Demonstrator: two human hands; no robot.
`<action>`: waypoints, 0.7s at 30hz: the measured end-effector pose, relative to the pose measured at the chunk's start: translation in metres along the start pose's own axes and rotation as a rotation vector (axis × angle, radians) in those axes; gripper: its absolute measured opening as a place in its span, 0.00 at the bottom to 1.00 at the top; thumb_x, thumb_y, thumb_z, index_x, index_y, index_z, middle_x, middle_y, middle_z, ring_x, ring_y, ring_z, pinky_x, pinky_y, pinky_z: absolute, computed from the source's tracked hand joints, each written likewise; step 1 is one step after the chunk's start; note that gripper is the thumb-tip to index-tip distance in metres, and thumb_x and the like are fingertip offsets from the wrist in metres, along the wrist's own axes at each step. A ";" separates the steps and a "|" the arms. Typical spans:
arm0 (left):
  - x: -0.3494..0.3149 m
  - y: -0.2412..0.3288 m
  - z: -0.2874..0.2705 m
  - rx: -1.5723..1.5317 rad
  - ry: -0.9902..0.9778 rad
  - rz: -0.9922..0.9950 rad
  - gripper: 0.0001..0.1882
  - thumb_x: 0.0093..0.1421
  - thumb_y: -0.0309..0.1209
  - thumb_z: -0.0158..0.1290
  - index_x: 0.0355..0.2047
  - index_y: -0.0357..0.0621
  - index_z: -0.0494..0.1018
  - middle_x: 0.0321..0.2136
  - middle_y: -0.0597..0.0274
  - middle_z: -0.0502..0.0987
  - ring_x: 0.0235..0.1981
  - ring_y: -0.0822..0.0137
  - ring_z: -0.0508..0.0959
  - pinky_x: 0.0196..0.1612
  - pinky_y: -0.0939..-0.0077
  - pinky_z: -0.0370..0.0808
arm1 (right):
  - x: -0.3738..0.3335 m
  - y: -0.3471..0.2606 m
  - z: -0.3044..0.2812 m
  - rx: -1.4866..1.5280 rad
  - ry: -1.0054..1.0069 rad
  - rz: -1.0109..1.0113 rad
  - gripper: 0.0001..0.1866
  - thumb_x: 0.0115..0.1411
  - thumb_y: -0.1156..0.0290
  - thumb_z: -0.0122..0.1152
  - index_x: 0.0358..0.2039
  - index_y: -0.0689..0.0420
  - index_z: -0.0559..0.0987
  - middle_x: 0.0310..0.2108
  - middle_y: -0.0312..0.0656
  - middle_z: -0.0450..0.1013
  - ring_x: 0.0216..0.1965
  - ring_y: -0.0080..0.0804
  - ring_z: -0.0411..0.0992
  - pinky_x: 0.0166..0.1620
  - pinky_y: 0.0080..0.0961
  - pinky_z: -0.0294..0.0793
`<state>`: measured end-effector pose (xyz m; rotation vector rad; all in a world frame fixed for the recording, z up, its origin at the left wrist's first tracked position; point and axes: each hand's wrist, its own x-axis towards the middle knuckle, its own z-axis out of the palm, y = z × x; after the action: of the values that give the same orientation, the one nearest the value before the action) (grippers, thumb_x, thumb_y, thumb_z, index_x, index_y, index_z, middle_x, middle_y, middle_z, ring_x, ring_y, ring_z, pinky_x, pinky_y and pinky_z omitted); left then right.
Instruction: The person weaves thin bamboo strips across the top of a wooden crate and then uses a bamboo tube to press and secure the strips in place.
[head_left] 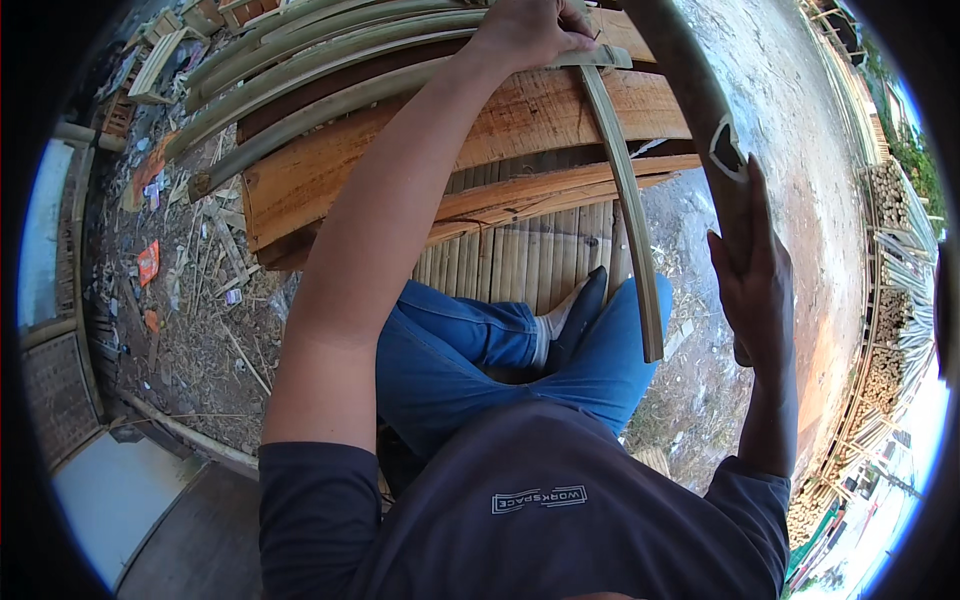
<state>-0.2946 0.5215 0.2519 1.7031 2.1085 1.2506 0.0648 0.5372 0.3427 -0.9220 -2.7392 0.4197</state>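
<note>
My left hand [530, 35] reaches to the top of the stacked timber, its fingers closed at the end of a pale bamboo strip [605, 57]. A thin dark sliver, perhaps a nail, shows by the fingertips; what they pinch is mostly hidden. Under that end, a long narrow bamboo slat [625, 200] crosses and runs down toward my right knee. My right hand [755, 290] is closed around the near end of a thick dark bamboo pole [690, 75], which slants up past the top edge. A pale-rimmed opening shows in the pole just above the fingers.
Thick wooden beams [360, 165] lie before me, with several long bamboo strips [330, 75] across them. My jeans-clad legs [460, 335] are folded on a bamboo-slat platform [510, 255]. Scraps litter the ground [200, 270] at left. Stacked bamboo [880, 380] lines the far right.
</note>
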 end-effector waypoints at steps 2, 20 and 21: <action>0.001 -0.001 -0.002 0.081 -0.089 -0.142 0.10 0.55 0.38 0.68 0.30 0.44 0.86 0.31 0.59 0.86 0.32 0.62 0.85 0.40 0.67 0.81 | 0.004 -0.003 -0.006 -0.021 -0.133 0.010 0.44 0.66 0.71 0.63 0.77 0.40 0.52 0.62 0.62 0.70 0.61 0.61 0.72 0.58 0.50 0.75; -0.004 0.000 0.002 -0.006 0.088 0.090 0.09 0.53 0.34 0.68 0.29 0.43 0.85 0.27 0.60 0.85 0.29 0.63 0.84 0.37 0.65 0.81 | -0.006 -0.007 -0.006 0.094 -0.049 0.061 0.43 0.65 0.74 0.62 0.77 0.42 0.53 0.65 0.61 0.68 0.66 0.56 0.69 0.62 0.46 0.71; -0.005 -0.001 0.002 -0.003 0.089 0.087 0.09 0.53 0.34 0.68 0.29 0.43 0.85 0.27 0.60 0.85 0.29 0.63 0.84 0.37 0.65 0.81 | -0.007 -0.007 -0.005 0.131 0.062 0.055 0.44 0.65 0.73 0.62 0.77 0.41 0.54 0.65 0.61 0.68 0.66 0.56 0.69 0.62 0.46 0.71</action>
<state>-0.2930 0.5184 0.2484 1.7869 2.1001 1.3781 0.0675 0.5286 0.3494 -0.9617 -2.6005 0.5627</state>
